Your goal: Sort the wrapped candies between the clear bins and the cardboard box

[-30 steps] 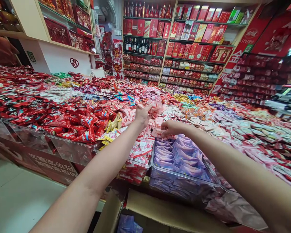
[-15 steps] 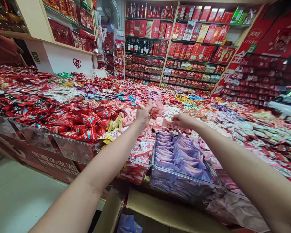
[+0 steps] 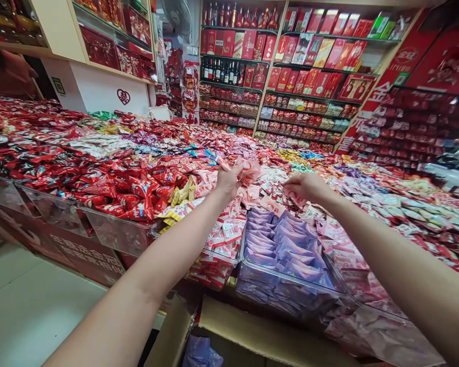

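Note:
My left hand (image 3: 228, 182) is closed on several pink candy packets (image 3: 249, 171), held above the back of the bins. To its right, my right hand (image 3: 308, 188) has its fingers curled down over pink and red wrappers; whether it grips one is hidden. A single pink packet (image 3: 272, 206) lies between the hands, at the back edge of a clear bin filled with rows of purple packets (image 3: 296, 239). White and red packets (image 3: 229, 229) fill the bin below my left wrist.
An open cardboard box (image 3: 252, 326) with some purple packets (image 3: 202, 351) stands below the bins. Red packets (image 3: 137, 186) heap up on the left, pink ones (image 3: 352, 260) on the right. Shelves of bottles and boxes (image 3: 248, 46) line the back wall.
My right hand has moved right, away from my left hand. The pink packet that was at its fingertips now lies on the bin's back edge. My left hand keeps its packets, nearly still.

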The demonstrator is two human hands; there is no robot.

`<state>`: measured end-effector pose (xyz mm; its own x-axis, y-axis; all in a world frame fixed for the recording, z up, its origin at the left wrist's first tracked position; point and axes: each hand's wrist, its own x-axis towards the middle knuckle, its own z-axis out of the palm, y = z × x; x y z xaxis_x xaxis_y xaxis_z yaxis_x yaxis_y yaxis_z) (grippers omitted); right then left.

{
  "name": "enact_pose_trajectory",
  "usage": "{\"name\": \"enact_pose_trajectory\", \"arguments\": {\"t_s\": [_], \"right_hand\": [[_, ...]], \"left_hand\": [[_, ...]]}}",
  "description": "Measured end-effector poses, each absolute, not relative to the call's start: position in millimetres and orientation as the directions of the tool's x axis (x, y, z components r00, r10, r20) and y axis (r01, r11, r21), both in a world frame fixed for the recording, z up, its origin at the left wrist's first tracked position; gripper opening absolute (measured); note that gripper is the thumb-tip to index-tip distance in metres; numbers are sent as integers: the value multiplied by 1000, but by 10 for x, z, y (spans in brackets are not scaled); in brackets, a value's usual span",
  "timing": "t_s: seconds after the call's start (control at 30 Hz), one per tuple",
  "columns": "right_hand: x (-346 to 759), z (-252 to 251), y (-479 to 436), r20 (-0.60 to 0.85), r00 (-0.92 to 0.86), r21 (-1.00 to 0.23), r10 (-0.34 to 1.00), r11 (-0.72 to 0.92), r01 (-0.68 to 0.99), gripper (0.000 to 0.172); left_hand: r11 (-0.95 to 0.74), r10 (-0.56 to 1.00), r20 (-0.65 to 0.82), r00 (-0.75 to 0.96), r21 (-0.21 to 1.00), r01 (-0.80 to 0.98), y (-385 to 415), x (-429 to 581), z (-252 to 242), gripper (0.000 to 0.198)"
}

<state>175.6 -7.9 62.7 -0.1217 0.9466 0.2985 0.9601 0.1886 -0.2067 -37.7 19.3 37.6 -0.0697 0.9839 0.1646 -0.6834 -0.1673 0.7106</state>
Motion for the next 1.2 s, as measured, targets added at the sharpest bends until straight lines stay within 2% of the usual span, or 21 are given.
{"name": "enact_pose_trajectory", "arguments": {"t_s": [0.07,0.1,0.17,0.2,0.27,0.37,0.43,0.5,0.57,0.63,0.73,0.87,0.97,1.03,1.2], "right_hand": [[1681,638,-146,361,-35,-408,932,192,893,13],[1638,628,-178,345,12,-537,939,187,823,10],[1557,585,-235,231,86,-784,969,133,606,1],[1521,557,-258,155,118,-877,981,82,474,6],[1463,505,-299,15,164,-972,986,-24,234,14],[1398,445,-349,-134,151,-990,979,-140,28,21],[1357,411,-371,-189,123,-982,974,-188,-16,23],[1318,363,-375,-221,106,-975,969,-224,11,24],[1292,292,-356,-220,107,-962,970,-234,142,20],[1284,206,-318,-157,133,-914,979,-195,356,16],[1298,100,-261,0,148,-732,989,-101,674,12],[1301,80,-244,123,61,-383,991,-9,924,9],[1276,132,-258,136,-17,-148,991,37,988,16],[1267,179,-262,107,-49,-69,993,57,996,18],[1285,308,-252,51,-26,-73,998,30,997,14]], "left_hand": [[-171,984,164,-75,714,-679,191,-381,378,25],[-171,984,161,-78,714,-679,192,-383,377,25],[-167,985,155,-80,712,-682,197,-386,373,26],[-165,985,154,-78,712,-683,202,-386,370,26],[-163,985,153,-76,711,-684,213,-386,361,28],[-162,986,149,-78,713,-682,225,-382,352,28],[-160,986,144,-80,713,-682,228,-380,351,27],[-155,987,136,-82,714,-683,225,-379,355,26],[-150,988,129,-83,715,-683,217,-380,363,25],[-142,990,120,-79,717,-682,207,-381,373,26],[-134,991,110,-78,715,-686,184,-384,390,28],[-143,989,120,-82,710,-689,156,-385,407,33],[-143,989,126,-75,712,-688,162,-383,403,34],[-143,989,128,-73,712,-688,179,-381,390,33],[-146,988,139,-67,707,-692,212,-376,366,29]]}}
